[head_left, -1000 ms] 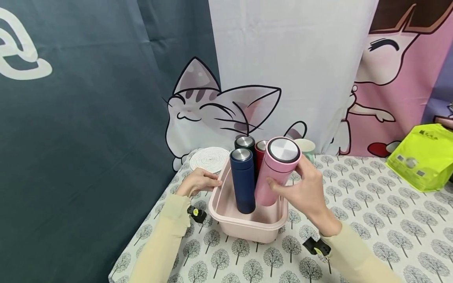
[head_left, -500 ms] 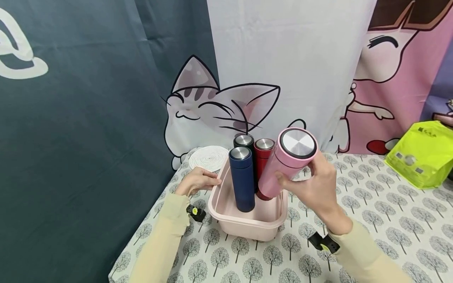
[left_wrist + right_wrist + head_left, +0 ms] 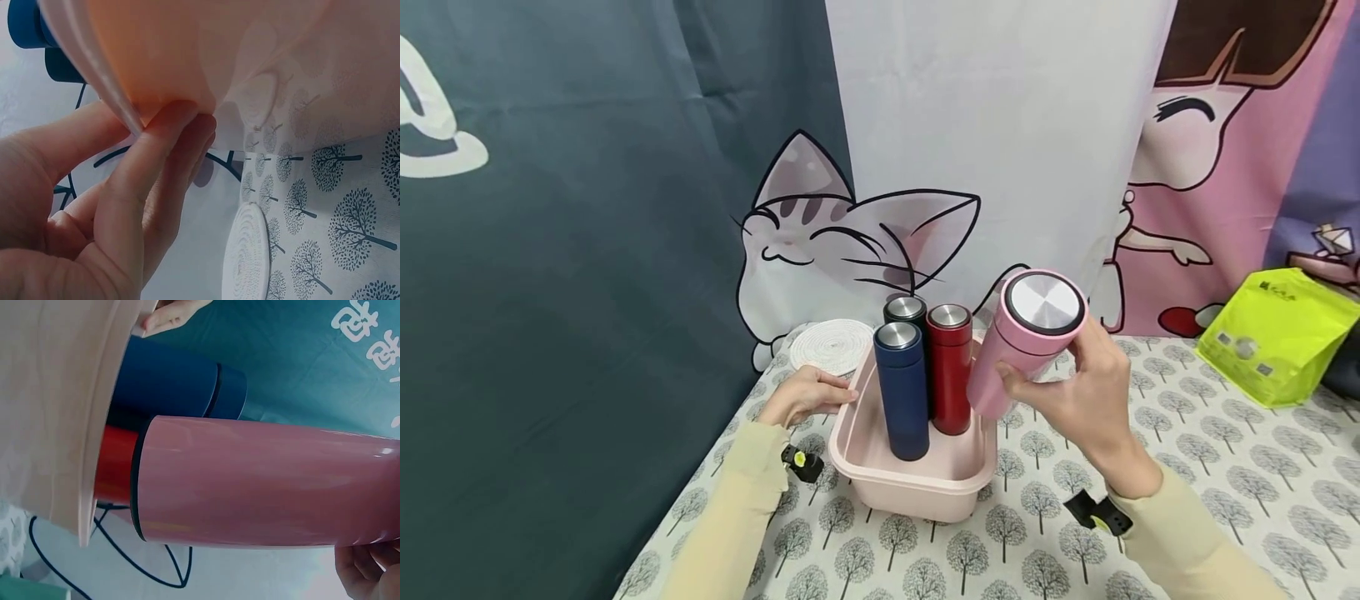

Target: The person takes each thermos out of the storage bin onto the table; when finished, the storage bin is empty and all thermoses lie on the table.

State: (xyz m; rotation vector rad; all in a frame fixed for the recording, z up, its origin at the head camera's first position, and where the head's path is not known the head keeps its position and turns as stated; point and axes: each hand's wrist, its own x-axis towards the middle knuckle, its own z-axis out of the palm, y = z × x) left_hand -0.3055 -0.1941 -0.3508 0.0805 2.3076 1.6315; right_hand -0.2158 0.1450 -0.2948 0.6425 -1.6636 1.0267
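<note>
My right hand (image 3: 1086, 392) grips a pink thermos (image 3: 1028, 346), tilted with its steel lid toward the upper right. In the right wrist view the pink thermos (image 3: 262, 481) has its black-edged base outside the bin's rim, in front of a red thermos (image 3: 115, 464). My left hand (image 3: 805, 396) pinches the left rim of the pale pink plastic bin (image 3: 917, 496), thumb on one side of the wall and fingers (image 3: 140, 181) on the other. Inside the bin stand a navy thermos (image 3: 904, 408), the red thermos (image 3: 950, 375) and a dark one (image 3: 907, 306), mostly hidden behind them.
A round white woven mat (image 3: 829, 347) lies behind the left hand. At the far right stands a lime-green bag (image 3: 1273, 337). Part of a green object (image 3: 31, 589) shows low in the right wrist view. The tree-print cloth (image 3: 1037, 492) covers the table; printed curtains hang behind it.
My right hand has moved the pink thermos to the right, from over the bin's inside to its right rim, uncovering the red thermos. The left hand keeps its hold on the rim.
</note>
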